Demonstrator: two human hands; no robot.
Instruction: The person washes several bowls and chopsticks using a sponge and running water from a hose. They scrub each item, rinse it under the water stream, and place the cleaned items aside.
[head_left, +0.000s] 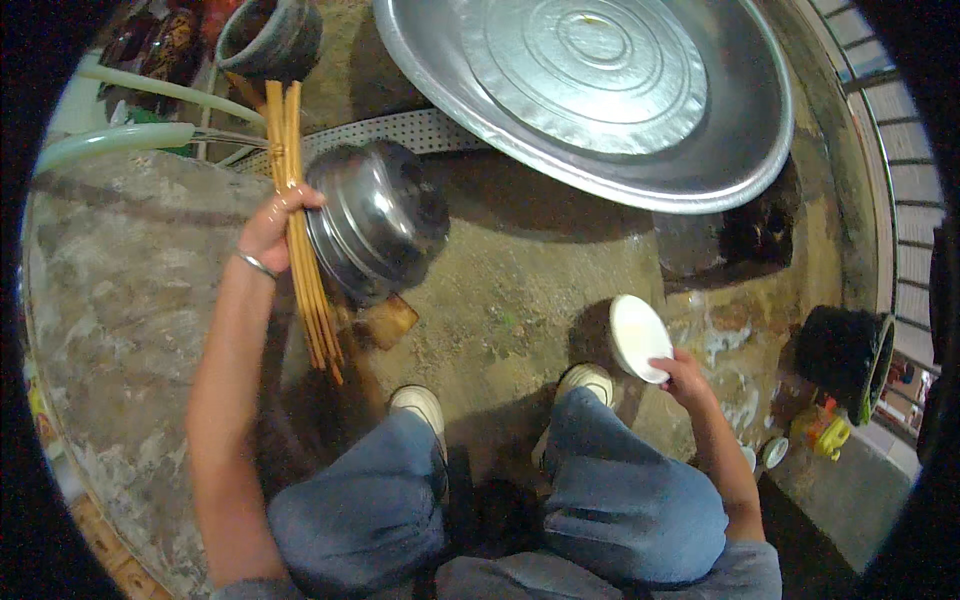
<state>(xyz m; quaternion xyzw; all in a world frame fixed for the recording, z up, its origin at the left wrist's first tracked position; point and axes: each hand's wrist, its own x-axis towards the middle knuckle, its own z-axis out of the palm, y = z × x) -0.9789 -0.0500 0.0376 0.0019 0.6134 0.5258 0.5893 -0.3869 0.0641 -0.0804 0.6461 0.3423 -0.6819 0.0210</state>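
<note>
My left hand (274, 225) grips a bundle of long wooden chopsticks (306, 277), which points down towards my feet. A shiny metal bowl (375, 217) is tilted on its side right against the chopsticks. The fingers behind are hidden, so whether the same hand also holds the bowl's rim I cannot tell. On the other side, my right hand (679, 375) pinches the rim of a small white dish (639, 337) above the floor. A large round metal basin (600, 161) with a ringed bottom lies before me.
A perforated metal strip (390, 133) passes behind the basin. Upper left are a grey pot (289, 41) and pale green tubular handles (127, 141). To the right stand a black bucket (840, 352) and a yellow container (829, 439). The concrete floor (510, 300) looks wet in places.
</note>
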